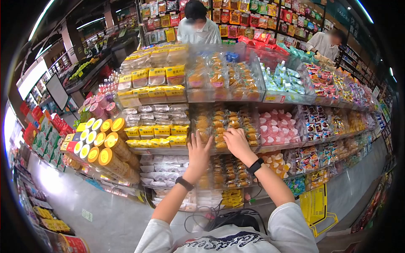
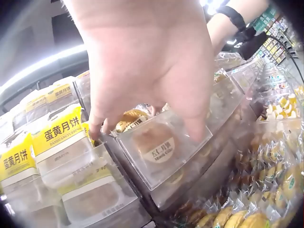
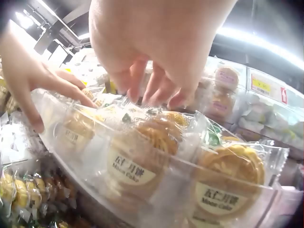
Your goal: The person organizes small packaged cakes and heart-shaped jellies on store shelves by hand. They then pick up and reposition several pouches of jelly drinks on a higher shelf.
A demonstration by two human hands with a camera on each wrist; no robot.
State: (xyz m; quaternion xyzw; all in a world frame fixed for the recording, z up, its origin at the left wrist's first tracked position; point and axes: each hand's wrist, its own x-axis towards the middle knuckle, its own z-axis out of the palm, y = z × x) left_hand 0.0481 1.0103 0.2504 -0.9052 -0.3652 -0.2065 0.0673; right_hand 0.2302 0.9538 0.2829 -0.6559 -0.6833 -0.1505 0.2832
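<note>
My left hand reaches over the front wall of a clear bin in the middle tier. In the left wrist view its thumb lies over the clear bin front, and the fingertips go down behind it, beside wrapped mooncakes. To its right, my right hand bends its fingers down at the bin's wrapped mooncakes. In the right wrist view, the right fingertips are at the crinkled wrapper tops, and I cannot tell whether they pinch one. Round mooncakes with cream labels stand behind the clear front.
Yellow-labelled packs fill the bin on the left, with yellow-lidded tubs farther left. Pink heart-marked packs lie on the right. A yellow basket stands at lower right. A person is behind the display; another stands far right.
</note>
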